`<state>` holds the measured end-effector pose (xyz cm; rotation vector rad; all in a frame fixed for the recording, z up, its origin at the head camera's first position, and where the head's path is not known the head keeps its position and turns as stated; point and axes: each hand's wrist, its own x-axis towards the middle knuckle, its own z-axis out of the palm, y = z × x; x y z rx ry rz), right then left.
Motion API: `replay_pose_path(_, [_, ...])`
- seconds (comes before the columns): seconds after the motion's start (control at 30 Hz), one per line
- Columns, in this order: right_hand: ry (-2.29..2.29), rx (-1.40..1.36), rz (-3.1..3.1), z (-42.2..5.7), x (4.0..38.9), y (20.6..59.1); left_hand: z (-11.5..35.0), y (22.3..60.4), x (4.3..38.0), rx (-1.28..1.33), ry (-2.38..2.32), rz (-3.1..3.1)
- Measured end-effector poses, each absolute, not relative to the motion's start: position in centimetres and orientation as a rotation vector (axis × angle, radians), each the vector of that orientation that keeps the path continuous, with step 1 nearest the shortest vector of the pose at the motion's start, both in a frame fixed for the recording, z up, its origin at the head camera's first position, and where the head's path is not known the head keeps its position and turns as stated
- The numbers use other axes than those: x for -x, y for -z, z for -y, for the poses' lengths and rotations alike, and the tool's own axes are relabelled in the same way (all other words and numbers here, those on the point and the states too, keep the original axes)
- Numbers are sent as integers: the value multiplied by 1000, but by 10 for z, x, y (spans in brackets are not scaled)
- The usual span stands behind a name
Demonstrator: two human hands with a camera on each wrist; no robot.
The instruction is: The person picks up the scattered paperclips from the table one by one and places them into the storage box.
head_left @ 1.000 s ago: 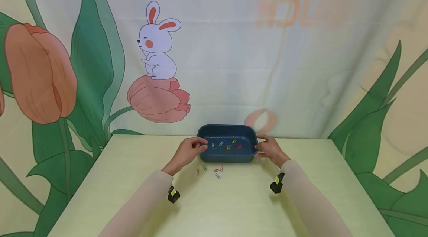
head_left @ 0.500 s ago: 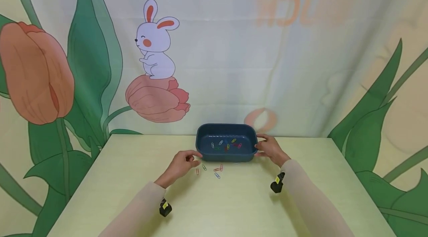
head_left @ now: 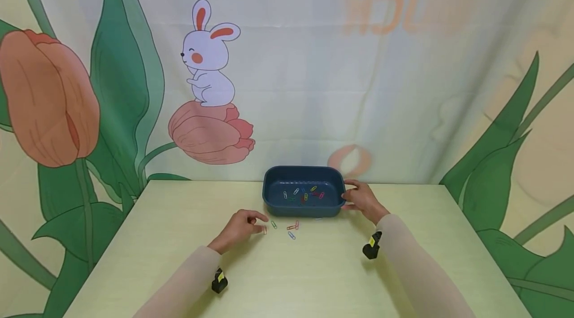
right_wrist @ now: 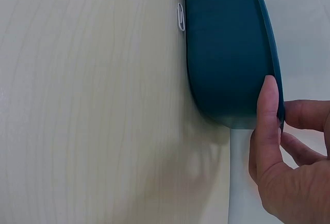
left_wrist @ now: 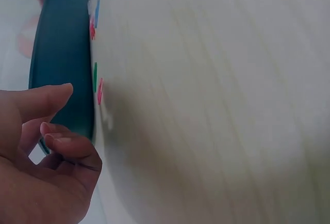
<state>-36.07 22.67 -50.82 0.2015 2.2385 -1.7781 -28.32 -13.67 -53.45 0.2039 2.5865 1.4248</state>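
Note:
A dark blue plastic bin [head_left: 302, 211] sits at the back of the table, several coloured paper clips inside it. My right hand [head_left: 364, 199] grips its right end, pinching the rim [right_wrist: 268, 33] between thumb and fingers. My left hand [head_left: 239, 228] hovers left of the loose clips, thumb and index finger apart with nothing between them. Its fingertips are right by a red paper clip [head_left: 265, 231]; a green paper clip [head_left: 274, 225] lies just beyond. In the left wrist view, the other fingers [left_wrist: 72, 146] are bent.
Two touching pinkish-red paper clips [head_left: 293, 227] and a blue paper clip [head_left: 291, 235] lie in front of the bin. A white paper clip [right_wrist: 180, 17] lies against its base. Behind the table [head_left: 314, 278] hangs a printed curtain [head_left: 305, 83].
My left hand has let go of the bin's left end and moved down and left to the red paper clip. The right hand keeps its hold on the bin.

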Motion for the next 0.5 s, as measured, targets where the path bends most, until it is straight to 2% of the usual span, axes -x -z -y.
replay_pose_path(0.3, [1761,-212,-2256,-226,362,512,138,553,288,-259,-1296,-2663])
replay_pose_path(0.5, [1758,-203,-2263,-226,361,510,136,552,287,-322,-1260,-2717])
